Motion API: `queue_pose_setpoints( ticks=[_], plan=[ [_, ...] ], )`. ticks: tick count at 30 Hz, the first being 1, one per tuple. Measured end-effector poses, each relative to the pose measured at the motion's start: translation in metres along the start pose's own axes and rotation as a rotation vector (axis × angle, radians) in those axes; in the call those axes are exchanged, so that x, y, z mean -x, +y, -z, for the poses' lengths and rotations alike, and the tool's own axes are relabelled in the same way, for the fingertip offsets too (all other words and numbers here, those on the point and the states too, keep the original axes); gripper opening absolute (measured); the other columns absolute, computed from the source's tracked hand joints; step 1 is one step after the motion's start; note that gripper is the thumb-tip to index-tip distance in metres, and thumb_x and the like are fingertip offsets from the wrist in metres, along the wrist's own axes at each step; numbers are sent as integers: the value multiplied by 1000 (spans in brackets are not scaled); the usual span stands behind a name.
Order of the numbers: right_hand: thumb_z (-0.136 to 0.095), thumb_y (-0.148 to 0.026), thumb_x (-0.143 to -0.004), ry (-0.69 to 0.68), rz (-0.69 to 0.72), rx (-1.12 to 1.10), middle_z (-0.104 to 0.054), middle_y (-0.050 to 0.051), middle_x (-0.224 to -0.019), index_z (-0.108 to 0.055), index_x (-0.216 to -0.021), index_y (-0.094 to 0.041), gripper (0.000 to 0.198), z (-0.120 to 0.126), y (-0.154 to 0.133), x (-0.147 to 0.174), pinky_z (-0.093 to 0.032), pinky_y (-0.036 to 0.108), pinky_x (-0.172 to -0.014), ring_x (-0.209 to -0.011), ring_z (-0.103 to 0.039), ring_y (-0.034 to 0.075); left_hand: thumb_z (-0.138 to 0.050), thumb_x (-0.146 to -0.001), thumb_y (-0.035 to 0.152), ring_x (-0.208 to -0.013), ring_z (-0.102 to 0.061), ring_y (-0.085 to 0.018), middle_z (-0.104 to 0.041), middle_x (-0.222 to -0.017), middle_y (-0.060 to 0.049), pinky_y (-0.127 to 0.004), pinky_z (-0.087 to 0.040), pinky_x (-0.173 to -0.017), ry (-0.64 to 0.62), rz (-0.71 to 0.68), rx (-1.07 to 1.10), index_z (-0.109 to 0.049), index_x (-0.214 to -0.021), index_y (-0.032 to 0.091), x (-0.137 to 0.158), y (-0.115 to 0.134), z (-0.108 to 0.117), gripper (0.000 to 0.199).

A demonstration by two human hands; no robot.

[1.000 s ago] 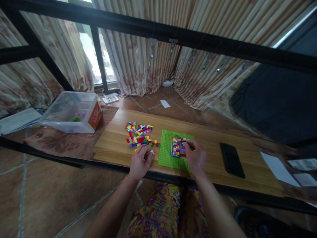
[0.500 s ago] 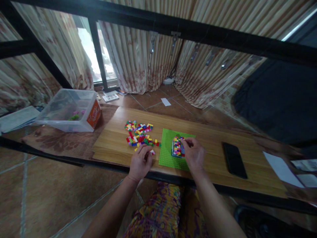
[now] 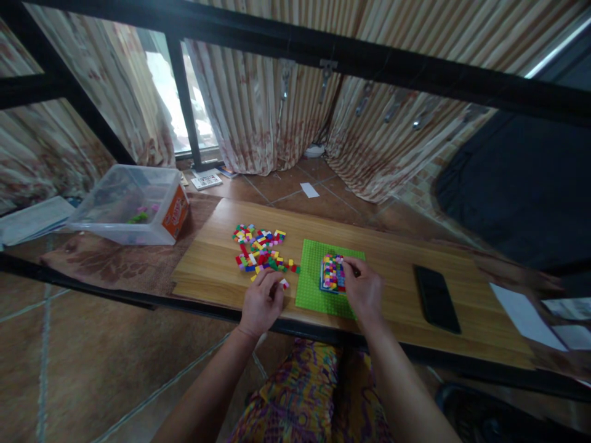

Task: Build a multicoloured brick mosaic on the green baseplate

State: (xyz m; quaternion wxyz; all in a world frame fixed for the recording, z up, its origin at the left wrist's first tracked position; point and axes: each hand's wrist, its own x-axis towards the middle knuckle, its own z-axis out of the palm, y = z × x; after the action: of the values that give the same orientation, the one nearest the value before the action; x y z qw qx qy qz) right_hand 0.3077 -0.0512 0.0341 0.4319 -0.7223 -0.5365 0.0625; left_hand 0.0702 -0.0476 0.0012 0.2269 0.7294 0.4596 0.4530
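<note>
A green studded baseplate (image 3: 310, 289) lies on the wooden board, bearing a low block of many-coloured toy bricks (image 3: 331, 272). Over the block's right side is my right hand (image 3: 365, 290), thumb and forefinger pinched together at its upper edge. Whatever is between those fingertips is hidden. To the left of the baseplate, my left hand (image 3: 262, 303) rests low with its fingers curled closed. A small white and red toy brick (image 3: 284, 283) shows at its fingertips. Just beyond that hand spreads a loose pile of coloured toy bricks (image 3: 261, 252).
A clear plastic box (image 3: 124, 231) with an orange label and a few pieces inside stands at the left. A black phone (image 3: 437, 299) lies on the wooden board (image 3: 397, 307) at the right, with white paper (image 3: 526, 315) past it. Curtains hang behind.
My right hand has shifted very slightly to the right, showing a little more of the brick block. My left hand stays in place.
</note>
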Motion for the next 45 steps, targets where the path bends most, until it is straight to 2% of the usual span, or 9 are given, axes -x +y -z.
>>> queue_pose_setpoints(
  ticks=[5,11,21,27,33,39,42,45],
  plan=[
    [-50,-36,-90,11,84,19,-77,11,-98,-75,-92,-18,31,-1,-2,2,-52,39,-85,-91,-70,25,-53,-88,13,-96,-64,-17,-65,-101,-5,-27,-53,-85,9,-12,-9,-63,-99,21,0,0,0,17],
    [-51,-36,-91,50,136,23,-77,10,-95,-75,-88,-19,30,-6,4,3,-52,38,-85,-88,-70,24,-52,-88,11,-95,-64,-15,-64,-99,-5,-27,-53,-85,17,-59,-15,-62,-97,20,-1,-2,-1,16],
    [-48,-35,-93,64,164,36,-76,9,-95,-75,-88,-20,31,-11,8,4,-51,38,-87,-89,-69,23,-53,-87,10,-93,-64,-16,-64,-99,-4,-28,-53,-84,6,-53,-22,-62,-98,20,0,-2,-1,18],
    [-49,-35,-92,70,172,20,-77,9,-93,-75,-86,-20,31,-10,7,4,-51,37,-86,-88,-70,23,-51,-88,10,-90,-63,-16,-63,-98,-5,-27,-53,-78,-9,-18,-10,-61,-99,20,2,-4,-3,18],
    [-48,-38,-91,38,112,20,-77,12,-97,-75,-93,-17,34,-3,4,5,-52,39,-84,-89,-70,25,-51,-85,8,-85,-62,-16,-63,-93,-4,-28,-52,-76,-20,-6,-28,-61,-95,20,2,-6,-4,18],
    [-49,-39,-91,143,117,51,-76,14,-94,-74,-96,-15,35,17,0,-3,-52,38,-80,-83,-69,25,-50,-87,10,-86,-62,-17,-63,-94,-5,-29,-52,-78,-33,-1,-19,-61,-93,20,1,-5,-4,15],
    [-47,-42,-92,101,160,83,-75,14,-95,-74,-96,-16,38,21,0,-17,-51,41,-83,-87,-68,27,-50,-89,11,-86,-62,-17,-63,-94,-5,-29,-53,-77,-31,-2,-8,-61,-93,20,1,-6,-4,15],
    [-45,-45,-93,-9,205,118,-75,14,-97,-74,-94,-18,40,17,0,-32,-48,43,-90,-95,-67,28,-50,-88,11,-86,-63,-17,-63,-94,-5,-29,-53,-77,-16,-15,-6,-61,-94,21,0,-5,-4,16]
  ],
)
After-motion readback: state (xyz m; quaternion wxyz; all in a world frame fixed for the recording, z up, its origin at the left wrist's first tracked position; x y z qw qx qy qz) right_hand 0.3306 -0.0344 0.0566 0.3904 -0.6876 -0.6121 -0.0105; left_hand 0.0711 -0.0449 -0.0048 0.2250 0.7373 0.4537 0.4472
